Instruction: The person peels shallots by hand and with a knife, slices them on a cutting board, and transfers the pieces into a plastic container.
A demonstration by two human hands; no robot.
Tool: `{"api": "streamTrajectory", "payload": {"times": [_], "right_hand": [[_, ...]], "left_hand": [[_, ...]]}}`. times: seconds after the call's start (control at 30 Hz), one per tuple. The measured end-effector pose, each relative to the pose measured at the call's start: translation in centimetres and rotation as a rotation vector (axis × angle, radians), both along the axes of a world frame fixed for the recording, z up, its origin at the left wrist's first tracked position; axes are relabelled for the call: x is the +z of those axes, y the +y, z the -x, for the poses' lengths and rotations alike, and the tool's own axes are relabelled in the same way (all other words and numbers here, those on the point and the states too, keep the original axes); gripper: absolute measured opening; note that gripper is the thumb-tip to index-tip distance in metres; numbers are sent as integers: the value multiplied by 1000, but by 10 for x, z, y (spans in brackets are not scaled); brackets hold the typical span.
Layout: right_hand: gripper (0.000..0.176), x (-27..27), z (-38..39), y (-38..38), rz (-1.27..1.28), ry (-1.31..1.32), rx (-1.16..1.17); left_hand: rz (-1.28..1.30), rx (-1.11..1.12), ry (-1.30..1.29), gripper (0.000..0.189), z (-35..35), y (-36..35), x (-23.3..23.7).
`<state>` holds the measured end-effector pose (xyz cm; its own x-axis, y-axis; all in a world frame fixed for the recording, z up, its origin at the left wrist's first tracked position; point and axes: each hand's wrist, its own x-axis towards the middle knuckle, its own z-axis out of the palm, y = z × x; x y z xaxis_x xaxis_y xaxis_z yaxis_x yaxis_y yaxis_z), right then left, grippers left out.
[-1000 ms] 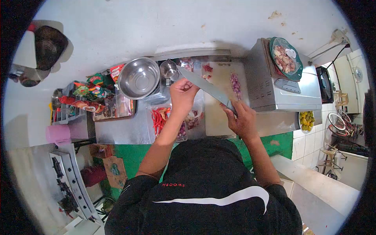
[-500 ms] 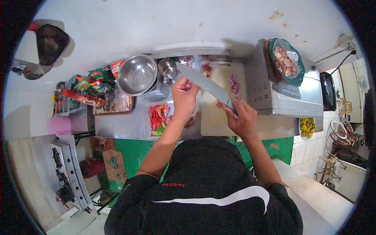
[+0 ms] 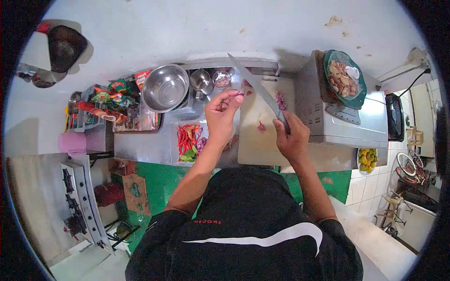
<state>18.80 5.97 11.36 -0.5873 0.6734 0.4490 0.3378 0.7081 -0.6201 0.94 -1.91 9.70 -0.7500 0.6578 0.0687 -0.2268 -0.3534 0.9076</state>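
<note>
Between the fingertips of my left hand (image 3: 221,110) is a small purple shallot (image 3: 239,94), raised over the left edge of the cutting board (image 3: 255,147). My right hand (image 3: 295,136) is closed around the handle of a large kitchen knife (image 3: 258,86). Its wide blade slants up and left, apart from the shallot. A heap of chopped shallot (image 3: 281,100) lies on the board beyond my right hand, partly behind the blade. One reddish-purple scrap (image 3: 261,126) rests on the board between my hands. More red bits sit at the board's far left corner.
Left of the board, a clear tray (image 3: 174,159) holds red chilies, green leaves and purple shallots. Behind stand a steel bowl (image 3: 165,89), a metal cup (image 3: 200,79) and a small bowl (image 3: 221,79). A silver oven-like appliance (image 3: 344,129) borders the right, with a green basket (image 3: 361,100) on top.
The knife has swung more upright and away from my left hand. My left hand has turned, bringing the shallot into view. The scrap on the board is now uncovered.
</note>
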Motion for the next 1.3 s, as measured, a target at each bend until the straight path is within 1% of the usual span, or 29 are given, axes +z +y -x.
{"api": "streamTrajectory", "payload": {"times": [0.13, 0.2, 0.27, 0.47, 0.53, 0.6, 0.67, 0.8, 0.87, 0.9, 0.97, 1.03, 1.1, 1.2, 1.3], "right_hand": [[24, 5, -2, 0, 25, 6, 81], [24, 5, 0, -2, 20, 5, 122], [26, 4, 2, -3, -12, -3, 163], [26, 3, 7, -3, -7, -18, 126], [25, 1, 8, -1, 5, -18, 95], [24, 1, 9, 0, 20, -17, 63], [23, 2, 9, 3, 56, -15, 0], [22, 10, 10, -2, 26, 15, 19], [21, 10, 11, -6, -13, 7, 81], [21, 9, 11, -9, -13, 5, 79], [22, 7, 13, -11, 26, -51, 82], [22, 9, 16, -12, 24, -58, 55], [22, 9, 18, -12, 20, -64, 29], [22, 4, 20, -10, 33, -8, 4], [22, 10, 19, -12, 27, 29, -4]], "left_hand": [[4, 12, -31, 16, 1, 2, -1], [-3, 3, 27, 15, 5, 1, -5], [-14, 0, 22, 14, 5, 1, -3], [-20, -19, 42, 13, 14, 3, -15], [-43, -22, 36, 13, 13, 6, -6], [27, 6, 68, 14, 10, 7, 6], [23, -1, 63, 15, 13, 6, 5], [11, -5, 19, 15, 16, 8, 2], [-29, -19, 14, 15, 20, 9, -10], [-63, -27, 11, 15, 22, 8, -14], [-38, -30, 17, 15, 24, 7, -19], [-13, -30, 21, 14, 24, 5, -14], [4, -20, 89, 15, 22, 5, -5], [-16, -30, 128, 16, 22, 6, 2], [-55, -39, 96, 16, 23, 5, 6]]}}
